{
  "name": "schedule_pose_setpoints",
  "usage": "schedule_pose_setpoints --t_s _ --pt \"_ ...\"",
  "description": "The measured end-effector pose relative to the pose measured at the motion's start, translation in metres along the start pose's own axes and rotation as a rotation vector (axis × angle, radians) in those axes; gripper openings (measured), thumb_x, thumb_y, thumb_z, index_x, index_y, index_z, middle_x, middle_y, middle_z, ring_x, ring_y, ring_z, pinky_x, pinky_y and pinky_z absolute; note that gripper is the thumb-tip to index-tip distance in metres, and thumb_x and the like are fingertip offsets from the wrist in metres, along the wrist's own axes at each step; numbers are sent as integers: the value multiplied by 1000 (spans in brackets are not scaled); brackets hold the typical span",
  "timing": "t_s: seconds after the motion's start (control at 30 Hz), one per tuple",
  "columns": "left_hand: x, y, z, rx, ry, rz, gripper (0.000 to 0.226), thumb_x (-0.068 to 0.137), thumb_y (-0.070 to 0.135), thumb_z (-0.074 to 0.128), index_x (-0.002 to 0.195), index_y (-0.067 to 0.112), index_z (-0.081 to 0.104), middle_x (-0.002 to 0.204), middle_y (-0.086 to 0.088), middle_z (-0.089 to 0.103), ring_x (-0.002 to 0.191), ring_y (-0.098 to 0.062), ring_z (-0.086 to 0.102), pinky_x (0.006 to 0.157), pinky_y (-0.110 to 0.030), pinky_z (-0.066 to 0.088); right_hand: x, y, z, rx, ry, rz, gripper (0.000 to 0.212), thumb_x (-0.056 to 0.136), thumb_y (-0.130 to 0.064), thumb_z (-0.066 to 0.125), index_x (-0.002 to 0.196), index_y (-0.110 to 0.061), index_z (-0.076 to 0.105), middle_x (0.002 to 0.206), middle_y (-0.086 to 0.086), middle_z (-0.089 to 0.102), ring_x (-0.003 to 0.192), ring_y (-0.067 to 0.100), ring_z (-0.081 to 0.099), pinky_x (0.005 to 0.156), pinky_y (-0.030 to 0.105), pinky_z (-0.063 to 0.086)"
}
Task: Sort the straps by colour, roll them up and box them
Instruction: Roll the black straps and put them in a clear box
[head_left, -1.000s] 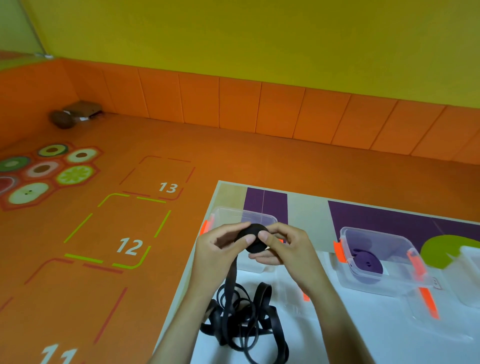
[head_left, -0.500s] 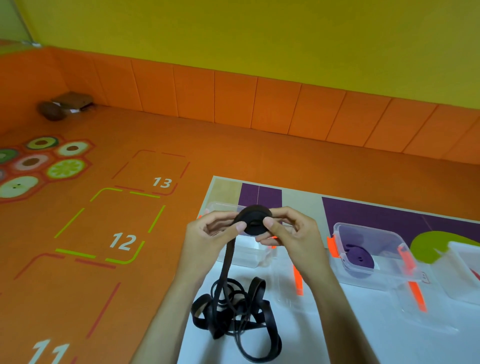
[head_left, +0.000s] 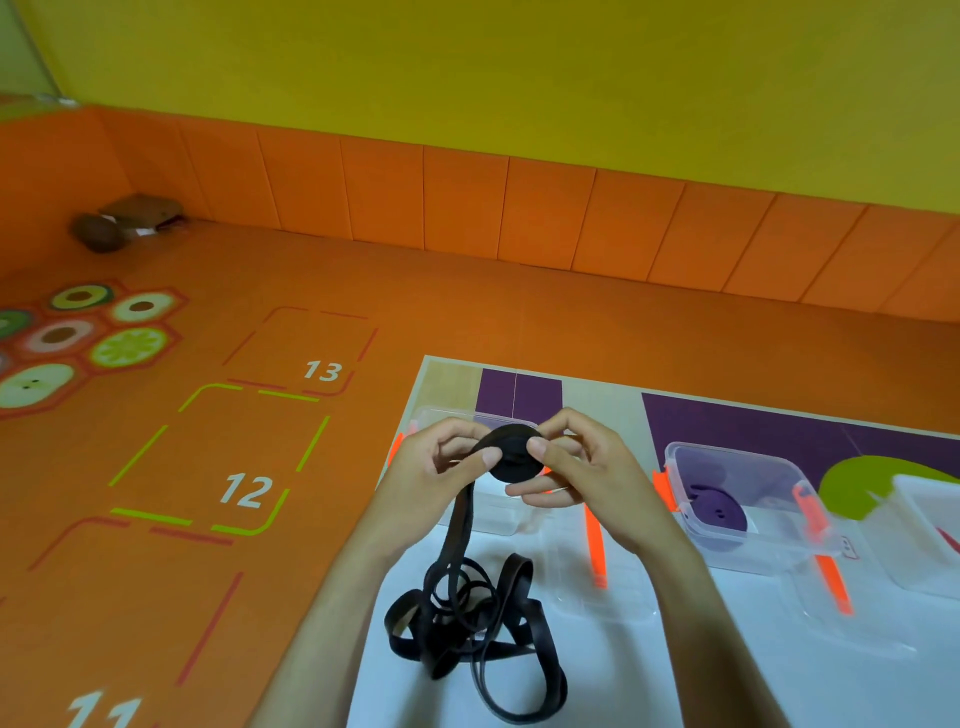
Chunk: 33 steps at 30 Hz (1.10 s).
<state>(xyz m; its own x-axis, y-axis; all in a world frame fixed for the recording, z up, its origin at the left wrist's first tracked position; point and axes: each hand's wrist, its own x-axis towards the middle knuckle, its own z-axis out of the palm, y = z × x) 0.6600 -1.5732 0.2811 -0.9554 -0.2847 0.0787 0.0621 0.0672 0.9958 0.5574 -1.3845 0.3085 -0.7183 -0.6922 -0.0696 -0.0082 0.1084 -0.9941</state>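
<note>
Both hands hold a partly rolled black strap (head_left: 511, 453) above the table. My left hand (head_left: 434, 480) pinches the roll's left side between thumb and fingers. My right hand (head_left: 579, 475) pinches its right side. The strap's loose tail hangs down to a tangled black heap (head_left: 467, 623) on the white table top. Behind the hands stands a clear box (head_left: 485, 512), partly hidden. A second clear box (head_left: 737, 499) to the right holds a rolled purple strap (head_left: 719, 512).
Clear lids with orange clips (head_left: 592, 545) lie on the table (head_left: 675, 691) in front of the boxes. Another clear container (head_left: 930, 525) sits at the far right. The table's left edge borders an orange floor with numbered squares.
The roll of black strap has stayed between both hands and has grown slightly. The view has shifted a little; the loose heap on the table looks much the same.
</note>
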Motion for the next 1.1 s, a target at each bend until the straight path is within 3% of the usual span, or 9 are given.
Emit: schedule_pose_setpoints --t_s 0.13,0.23,0.37,0.47,0.57,0.77,0.93,1.1 --pt "-1 -2 -1 59 -31 6 11 99 13 71 109 12 72 101 0 79 101 -14 73 92 -25 48 0 6 -8 -179 -8 8 16 99 -22 71 106 -8 69 101 15 76 91 27 79 78 49 66" --pt "1 -2 -7 158 -127 -6 8 100 14 69 108 13 70 104 -1 76 103 -13 71 90 -21 50 1 4 -17 -360 -35 -7 8 92 -21 80 100 -19 81 91 15 76 83 31 74 76 43 66" --pt "6 2 -5 328 -192 18 2 103 21 65 102 20 66 101 6 73 103 -13 67 91 -13 43 2 -2 -17 -416 -63 17 21 90 -10 81 107 -21 81 90 0 77 81 20 79 73 39 66" --pt "11 5 -1 375 -229 25 3 103 23 65 100 21 65 98 7 72 100 -16 66 88 -23 46 7 -6 -16 -471 -58 53 10 88 -16 83 97 -13 82 81 1 77 76 19 79 72 38 66" --pt "12 9 3 306 -173 15 3 99 19 71 101 21 70 97 9 76 98 -12 70 85 -28 51 8 -8 -19 -425 -21 35 7 87 -15 85 93 -12 83 85 8 77 77 23 79 73 37 66" --pt "2 6 9 -79 153 45 15 83 6 85 97 8 79 94 -4 81 88 -19 78 79 -21 57 -3 5 -14 -59 127 -4 11 86 -11 83 92 -3 79 91 20 77 89 36 78 75 35 66" --pt "7 7 14 -70 134 111 17 84 0 84 97 8 77 94 -2 81 88 -20 79 78 -21 58 -7 17 -7 61 229 -1 11 87 -12 82 94 -4 79 93 20 77 92 35 78 76 32 65" --pt "9 13 1 135 -38 83 23 90 7 80 103 19 66 93 0 80 88 -16 76 84 -24 57 -4 12 -12 -223 42 -51 18 87 -16 83 104 -13 80 97 3 81 94 22 77 88 32 61"
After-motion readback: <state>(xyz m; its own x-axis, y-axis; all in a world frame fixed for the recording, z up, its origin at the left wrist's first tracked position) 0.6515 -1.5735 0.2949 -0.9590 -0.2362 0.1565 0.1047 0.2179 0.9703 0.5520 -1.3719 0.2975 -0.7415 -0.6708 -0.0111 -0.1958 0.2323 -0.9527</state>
